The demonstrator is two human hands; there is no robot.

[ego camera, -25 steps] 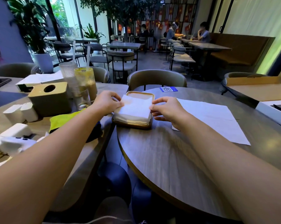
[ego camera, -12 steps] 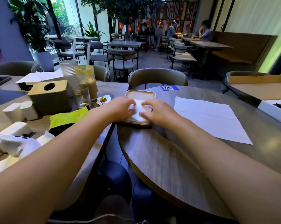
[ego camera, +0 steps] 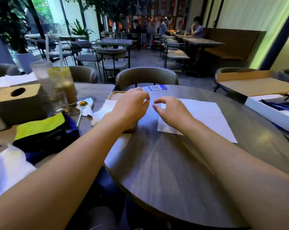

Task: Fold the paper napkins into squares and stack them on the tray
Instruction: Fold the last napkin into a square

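Whole frame was motion-blurred, esp. the left side. Left hand (ego camera: 132,105) covered most of the wooden tray (ego camera: 114,95); only its far-left corner showed. The folded napkins (ego camera: 105,107) on it were mostly hidden behind that hand and wrist, so stack count couldn't be told. Right hand (ego camera: 171,112) covered the near-left part of the flat napkin (ego camera: 202,115). Both forearms ran off the bottom edge. Two tall glasses (ego camera: 57,82) at left were smeared; contents unclear. QR card (ego camera: 157,87) too small to read. White box (ego camera: 273,112) was cut off by the right edge. White objects at lower left (ego camera: 6,166) too blurred to identify.
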